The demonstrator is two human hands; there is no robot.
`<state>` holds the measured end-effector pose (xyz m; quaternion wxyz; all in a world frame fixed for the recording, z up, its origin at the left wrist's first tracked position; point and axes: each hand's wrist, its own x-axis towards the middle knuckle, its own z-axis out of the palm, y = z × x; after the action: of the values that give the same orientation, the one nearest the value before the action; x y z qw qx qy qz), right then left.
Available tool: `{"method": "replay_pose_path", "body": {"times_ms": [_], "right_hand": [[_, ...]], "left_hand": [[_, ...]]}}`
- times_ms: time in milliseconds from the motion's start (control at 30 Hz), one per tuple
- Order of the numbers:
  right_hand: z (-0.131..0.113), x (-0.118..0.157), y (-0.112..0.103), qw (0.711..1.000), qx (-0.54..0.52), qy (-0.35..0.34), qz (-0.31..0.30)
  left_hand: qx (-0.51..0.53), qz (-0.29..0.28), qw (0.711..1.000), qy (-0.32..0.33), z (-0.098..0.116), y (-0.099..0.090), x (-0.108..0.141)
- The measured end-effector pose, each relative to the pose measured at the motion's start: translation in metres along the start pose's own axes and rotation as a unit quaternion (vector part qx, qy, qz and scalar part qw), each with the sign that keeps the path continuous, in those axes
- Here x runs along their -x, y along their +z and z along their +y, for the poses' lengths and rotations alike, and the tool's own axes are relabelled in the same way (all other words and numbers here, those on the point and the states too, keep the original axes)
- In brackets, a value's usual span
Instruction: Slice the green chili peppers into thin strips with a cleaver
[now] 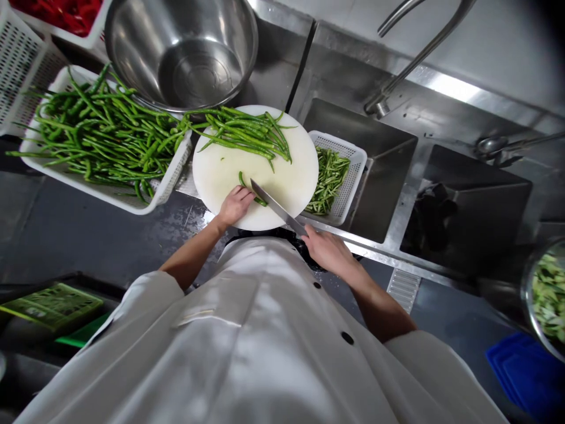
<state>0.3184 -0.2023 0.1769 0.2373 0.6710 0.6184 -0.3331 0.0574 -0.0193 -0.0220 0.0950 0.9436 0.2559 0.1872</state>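
Observation:
My right hand (pixel 326 250) is wrapped round the handle of a knife (pixel 278 207), its blade slanting up and left over a round white cutting board (pixel 207 188). With bent fingers, my left hand (pixel 236 206) presses long green chili peppers (pixel 260 202) onto the near part of the board, right beside the blade. One pepper tip pokes out above the fingers; how many peppers lie under them is hidden. A pile of whole green chili peppers (pixel 247 131) rests along the board's far side. Cut green pieces (pixel 326 176) fill part of a white basket (pixel 353 182) right of the board.
A white basket (pixel 163 191) heaped with long green chilies stands at left, a large steel bowl (pixel 185 59) behind it. Red peppers (pixel 66 15) sit far left. Steel sinks (pixel 384 188) and a faucet (pixel 410 65) lie right. Chopped vegetables fill a bowl (pixel 549 294) at the right edge.

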Motion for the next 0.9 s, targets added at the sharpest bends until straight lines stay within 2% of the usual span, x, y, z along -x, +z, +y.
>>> {"method": "replay_pose_path", "body": {"times_ms": [167, 267, 433, 533, 633, 733, 833, 900], "right_hand": [[-0.011, -0.010, -0.008, 1.000, -0.003, -0.016, -0.007], [-0.021, -0.022, -0.007, 1.000, -0.025, -0.013, -0.009], [-0.021, -0.018, -0.005, 0.999, -0.028, -0.010, -0.018], [-0.030, -0.029, 0.002, 0.999, -0.053, -0.005, -0.010], [-0.042, -0.047, 0.011, 0.997, -0.081, 0.010, 0.006], [-0.043, -0.055, 0.015, 0.996, -0.087, 0.016, 0.010], [-0.036, -0.047, 0.011, 0.996, -0.087, 0.015, 0.017], [-0.031, -0.035, 0.006, 0.997, -0.077, 0.025, 0.021]], "left_hand": [[0.023, -0.009, 1.000, 0.003, 0.002, -0.001, -0.001], [0.025, 0.001, 1.000, 0.007, 0.003, -0.003, -0.002], [0.004, 0.018, 1.000, 0.008, 0.007, -0.004, -0.003], [0.025, 0.012, 1.000, 0.008, 0.009, -0.006, -0.004], [0.043, 0.000, 0.999, 0.021, 0.000, -0.012, -0.005], [0.030, 0.008, 0.999, 0.028, -0.020, -0.022, -0.008], [0.012, 0.001, 0.999, 0.030, -0.035, -0.026, -0.012], [0.005, -0.023, 0.999, 0.045, -0.034, -0.024, -0.013]]}}
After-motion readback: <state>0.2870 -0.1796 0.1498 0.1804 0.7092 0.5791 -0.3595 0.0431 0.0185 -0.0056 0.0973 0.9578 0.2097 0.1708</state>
